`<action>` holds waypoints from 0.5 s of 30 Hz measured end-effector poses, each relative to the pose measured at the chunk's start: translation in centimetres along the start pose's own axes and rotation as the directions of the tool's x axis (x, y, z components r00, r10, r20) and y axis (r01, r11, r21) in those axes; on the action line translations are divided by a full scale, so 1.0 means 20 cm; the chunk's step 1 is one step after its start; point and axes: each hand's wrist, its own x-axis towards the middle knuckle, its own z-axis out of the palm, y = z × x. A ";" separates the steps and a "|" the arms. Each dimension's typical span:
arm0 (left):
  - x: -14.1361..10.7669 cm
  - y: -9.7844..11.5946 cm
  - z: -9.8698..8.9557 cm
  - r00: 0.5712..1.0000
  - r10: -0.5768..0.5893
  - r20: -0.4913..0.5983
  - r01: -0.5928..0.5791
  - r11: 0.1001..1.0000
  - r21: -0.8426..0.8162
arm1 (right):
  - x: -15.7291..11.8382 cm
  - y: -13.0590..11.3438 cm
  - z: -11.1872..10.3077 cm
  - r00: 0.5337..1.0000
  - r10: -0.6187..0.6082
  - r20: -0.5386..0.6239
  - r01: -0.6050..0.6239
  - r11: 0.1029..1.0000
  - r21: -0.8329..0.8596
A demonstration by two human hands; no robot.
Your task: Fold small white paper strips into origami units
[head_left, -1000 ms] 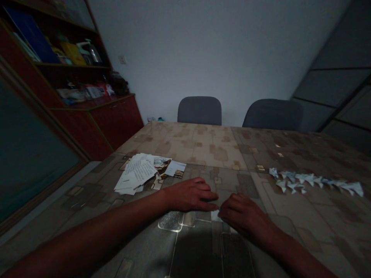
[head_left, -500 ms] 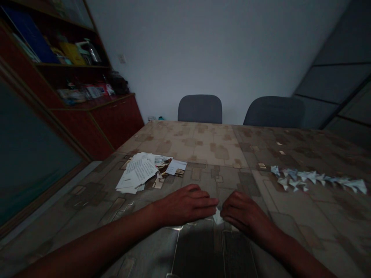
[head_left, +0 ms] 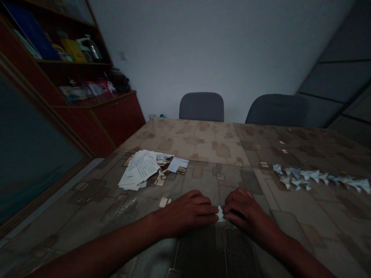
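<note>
Pinching white paper (head_left: 220,213) between left hand (head_left: 188,214) and right hand (head_left: 246,211) — could skew or tear if pulled unevenly.

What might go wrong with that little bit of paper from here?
The small white paper is mostly hidden between the left hand and the right hand, so a crooked crease could easily go unnoticed. With fingers at it from both sides, a tug apart might tear it. The loose sheets lie overlapping just beyond the left hand, so a careless sweep of that arm could scatter them.
</note>
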 end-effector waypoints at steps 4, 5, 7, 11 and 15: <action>0.00 0.02 0.00 0.999 -0.029 -0.022 0.030 0.999 0.018 | -0.01 0.01 0.01 0.999 0.034 0.000 -0.034 0.999 0.031; 0.00 0.02 0.00 0.999 -0.042 -0.022 0.042 0.999 0.020 | -0.01 0.01 0.01 0.999 0.036 -0.003 -0.036 0.999 0.034; 0.00 0.03 0.00 0.997 -0.070 -0.013 0.070 0.997 0.022 | -0.01 0.01 0.01 0.999 0.046 -0.008 -0.046 0.998 0.040; 0.00 0.04 0.02 0.995 -0.099 -0.005 0.099 0.994 0.039 | 0.01 -0.02 0.01 0.991 0.131 -0.016 -0.131 0.990 0.043; 0.00 0.06 0.04 0.991 -0.128 -0.039 0.129 0.991 0.044 | 0.02 -0.04 0.01 0.977 0.209 -0.042 -0.208 0.978 0.034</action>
